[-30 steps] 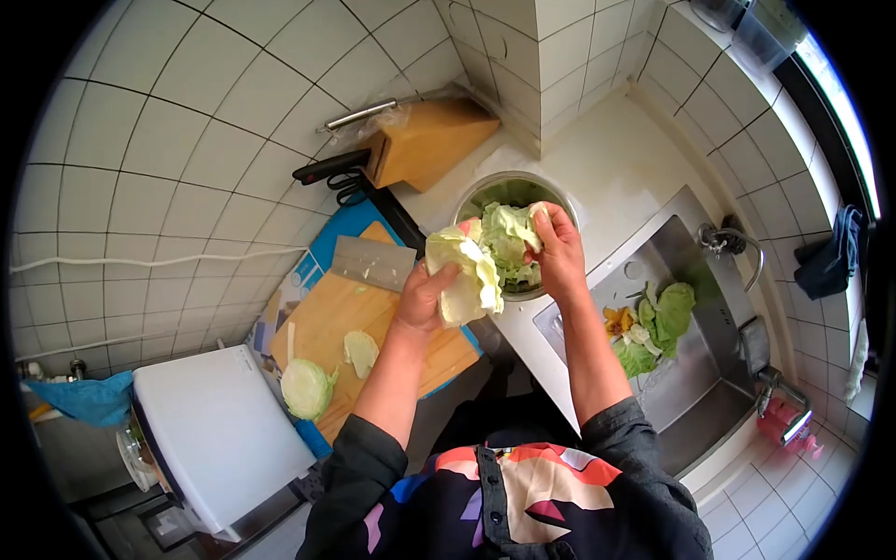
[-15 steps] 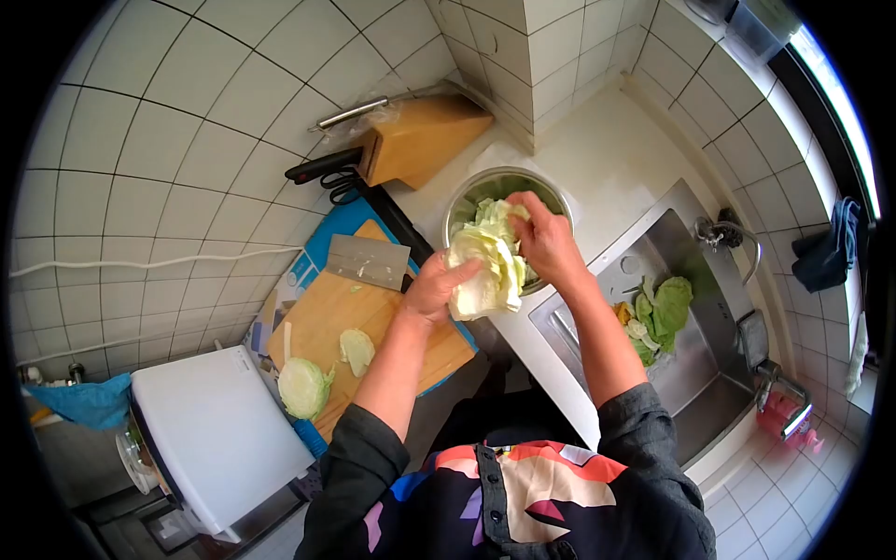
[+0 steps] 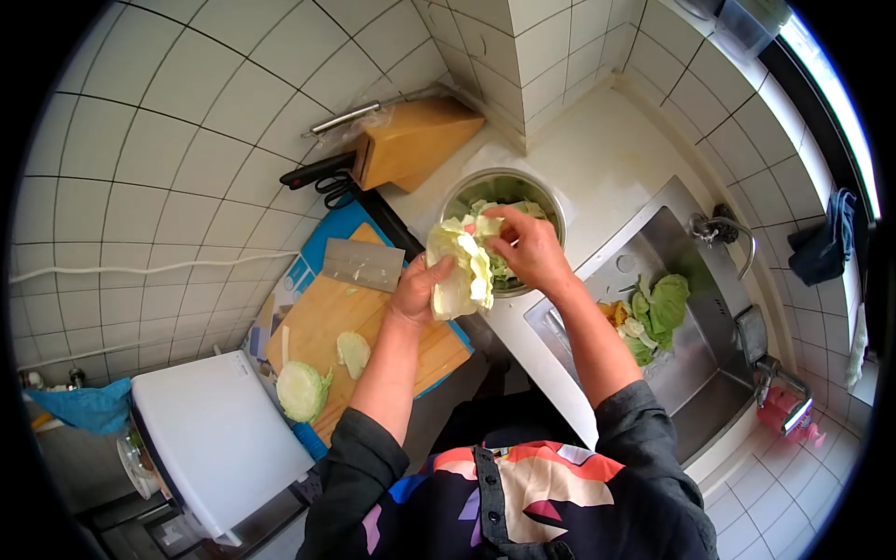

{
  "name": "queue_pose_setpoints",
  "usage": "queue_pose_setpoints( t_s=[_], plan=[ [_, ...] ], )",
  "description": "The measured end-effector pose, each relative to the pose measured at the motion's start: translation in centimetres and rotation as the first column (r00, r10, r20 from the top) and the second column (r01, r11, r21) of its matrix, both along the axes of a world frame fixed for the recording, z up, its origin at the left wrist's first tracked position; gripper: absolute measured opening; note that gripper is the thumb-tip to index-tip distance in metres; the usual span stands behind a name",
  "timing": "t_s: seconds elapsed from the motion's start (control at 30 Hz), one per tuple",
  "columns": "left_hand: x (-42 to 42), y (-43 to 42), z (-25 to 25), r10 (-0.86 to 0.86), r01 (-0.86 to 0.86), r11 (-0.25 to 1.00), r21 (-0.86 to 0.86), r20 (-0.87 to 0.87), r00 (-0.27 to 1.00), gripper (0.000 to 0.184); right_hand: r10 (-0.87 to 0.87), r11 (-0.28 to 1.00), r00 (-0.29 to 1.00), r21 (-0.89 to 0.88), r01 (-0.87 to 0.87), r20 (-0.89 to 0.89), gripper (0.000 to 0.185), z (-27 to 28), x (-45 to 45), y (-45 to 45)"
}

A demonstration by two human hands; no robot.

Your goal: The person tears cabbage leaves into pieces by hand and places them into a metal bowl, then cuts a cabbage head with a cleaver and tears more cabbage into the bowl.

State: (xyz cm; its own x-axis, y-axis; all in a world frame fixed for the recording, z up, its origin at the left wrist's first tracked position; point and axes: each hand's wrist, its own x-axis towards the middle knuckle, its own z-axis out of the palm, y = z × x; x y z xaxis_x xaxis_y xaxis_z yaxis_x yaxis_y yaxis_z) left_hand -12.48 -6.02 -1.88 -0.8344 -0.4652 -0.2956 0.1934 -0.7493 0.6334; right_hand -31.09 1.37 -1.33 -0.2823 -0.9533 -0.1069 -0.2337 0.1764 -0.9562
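My left hand (image 3: 415, 291) grips a clump of pale cabbage leaves (image 3: 461, 285), thumb on top, beside the near-left rim of a metal bowl (image 3: 560, 207). Over that bowl, my right hand (image 3: 534, 248) has its fingers bent and pinched at the upper edge of the same leaves. Torn cabbage pieces (image 3: 509, 271) lie inside the bowl, partly hidden by my hands. To the left, a wooden cutting board (image 3: 411, 364) carries a cleaver (image 3: 364, 264), a cut cabbage (image 3: 302, 392) and a loose leaf piece (image 3: 353, 354).
Behind the board stands a wooden knife block (image 3: 411, 140) with black-handled scissors. At right, a steel sink (image 3: 695, 401) contains green outer leaves (image 3: 661, 308) under a faucet (image 3: 747, 247). A white lidded box (image 3: 215, 439) sits at lower left, against the tiled wall.
Both hands and the held leaves have shifted slightly left. My right fingers have moved to the leaves' upper edge, and more of the bowl's contents shows.
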Motion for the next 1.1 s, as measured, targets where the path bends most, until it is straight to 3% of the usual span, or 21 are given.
queue_pose_setpoints(
  t_s=[0.07, 0.13, 0.17, 0.2, 0.3, 0.33, 0.37, 0.47, 0.6, 0.73, 0.8, 0.83, 0.87, 0.9, 0.93, 1.0, 1.07, 1.1],
  plan=[
    [0.0, 0.2, 0.3, 0.066, -0.06, 0.99, -0.128, 0.044, 0.997, 0.062, -0.085, 0.996, 0.996, 0.007, 0.085, 0.008, 0.041, -1.0, -0.6, 0.0],
    [0.1, 0.2, 0.7, 0.101, -0.094, 0.989, -0.116, 0.057, 0.993, 0.06, -0.119, 0.992, 0.954, -0.081, 0.1, -0.274, 0.043, -1.6, -1.2, 0.2],
    [0.0, 0.2, 0.8, 0.129, -0.122, 0.987, -0.103, 0.066, 0.989, 0.059, -0.195, 0.977, 0.875, -0.164, 0.134, -0.442, 0.045, -1.9, -0.8, 0.7],
    [-0.1, 0.2, 0.8, 0.128, -0.121, 0.987, -0.103, 0.066, 0.99, 0.059, -0.195, 0.977, 0.875, -0.164, 0.135, -0.442, 0.045, -1.7, -0.9, 0.7],
    [-0.8, 0.3, 1.1, 0.198, -0.178, 0.974, -0.141, 0.141, 0.97, 0.036, -0.282, 0.935, 0.876, -0.318, 0.16, -0.391, 0.037, -0.3, -1.1, 0.5],
    [-0.7, 0.2, 0.9, 0.2, -0.18, 0.974, -0.14, 0.141, 0.97, 0.036, -0.09, 0.973, 0.99, -0.223, 0.065, -0.108, 0.032, 0.3, -1.2, 0.6],
    [-0.7, 0.2, 0.6, 0.19, -0.163, 0.973, -0.163, 0.165, 0.968, 0.035, 0.09, 0.985, 0.975, -0.16, -0.058, 0.201, 0.03, 0.7, -1.2, 0.7],
    [-1.3, 0.1, 0.6, 0.184, -0.151, 0.97, -0.19, 0.172, 0.968, 0.031, 0.134, 0.991, 0.939, -0.066, -0.119, 0.315, 0.033, 0.4, -0.7, 0.9],
    [-1.2, 0.2, 0.6, 0.213, -0.19, 0.968, -0.164, 0.132, 0.968, 0.031, 0.129, 0.991, 0.834, -0.089, -0.096, 0.537, 0.03, 0.9, -0.7, 1.2],
    [-1.0, 0.1, -0.2, 0.19, -0.16, 0.969, -0.188, 0.153, 0.97, 0.032, 0.078, 0.989, 0.866, 0.073, -0.131, 0.494, 0.026, 2.0, -0.5, 1.3],
    [-1.3, 0.5, -0.4, 0.223, -0.203, 0.969, -0.142, 0.139, 0.965, 0.034, 0.175, 0.956, 0.969, 0.205, -0.21, 0.174, 0.027, 2.1, -0.9, 0.9],
    [-1.4, 0.6, -0.4, 0.259, -0.248, 0.964, -0.098, 0.125, 0.958, 0.035, 0.176, 0.956, 0.969, 0.205, -0.21, 0.174, 0.027, 1.5, -0.7, 0.9],
    [-1.5, 0.7, -0.7, 0.258, -0.247, 0.964, -0.098, 0.126, 0.958, 0.035, 0.05, 0.994, 0.962, 0.081, -0.074, 0.269, 0.027, 0.4, -0.2, 0.9],
    [-1.7, 0.6, -1.1, 0.353, -0.35, 0.936, -0.045, 0.105, 0.93, 0.037, -0.061, 0.996, 0.926, -0.031, 0.078, 0.372, 0.026, -0.3, 0.1, 1.0],
    [-1.7, 0.4, -1.6, 0.447, -0.45, 0.893, 0.012, 0.09, 0.89, 0.038, -0.059, 0.996, 0.928, -0.034, 0.077, 0.369, 0.026, -0.7, 0.1, 1.2],
    [-0.7, -0.6, -1.8, 0.484, -0.484, 0.874, -0.027, 0.106, 0.868, 0.041, -0.239, 0.921, 0.708, -0.075, 0.382, 0.665, 0.023, -1.5, -0.2, 2.1],
    [-0.5, -0.6, -1.5, 0.467, -0.458, 0.884, -0.096, 0.127, 0.875, 0.042, -0.229, 0.915, 0.706, -0.101, 0.392, 0.67, 0.021, -2.4, -0.6, 2.5],
    [-0.7, -0.5, -1.2, 0.467, -0.457, 0.884, -0.095, 0.128, 0.875, 0.042, -0.268, 0.944, 0.876, -0.072, 0.322, 0.402, 0.024, -2.4, -1.0, 2.3]
  ],
)
